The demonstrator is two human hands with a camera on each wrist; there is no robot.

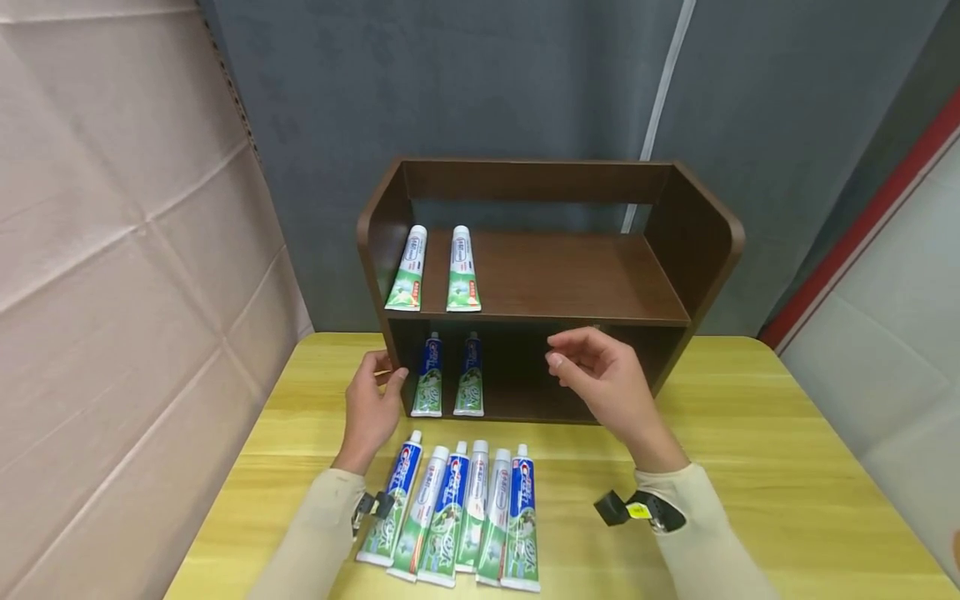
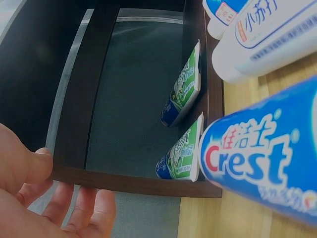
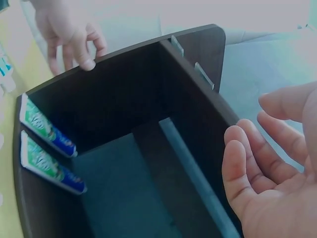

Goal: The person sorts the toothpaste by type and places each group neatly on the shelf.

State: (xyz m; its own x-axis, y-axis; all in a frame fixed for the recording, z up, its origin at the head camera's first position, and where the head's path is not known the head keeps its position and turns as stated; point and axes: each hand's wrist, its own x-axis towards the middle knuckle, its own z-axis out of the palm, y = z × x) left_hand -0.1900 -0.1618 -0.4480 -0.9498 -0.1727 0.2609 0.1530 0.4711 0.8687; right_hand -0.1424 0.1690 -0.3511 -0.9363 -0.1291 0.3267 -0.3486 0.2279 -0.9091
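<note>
My left hand [image 1: 372, 408] holds the left side panel of a dark brown two-tier shelf [image 1: 570, 271], thumb on its front edge and fingers along the outside. My right hand [image 1: 607, 379] is raised before the right half of the lower tier, fingers loosely curved, nothing between them. On the upper tier, two white-and-green toothpaste tubes [image 1: 462, 271] lie caps to the back, at the left. Below them, two blue-and-green toothpaste tubes [image 1: 470, 375] lie the same way. In the right wrist view, the right hand [image 3: 277, 163] overlaps the shelf's edge.
Several toothpaste tubes [image 1: 450, 512], blue-and-green and white-and-green, lie in a row on the yellow wood-grain table [image 1: 750, 467] before the shelf, caps towards it. A grey curtain [image 1: 495, 75] hangs behind, and a pale cloth wall [image 1: 135, 250] stands at the left.
</note>
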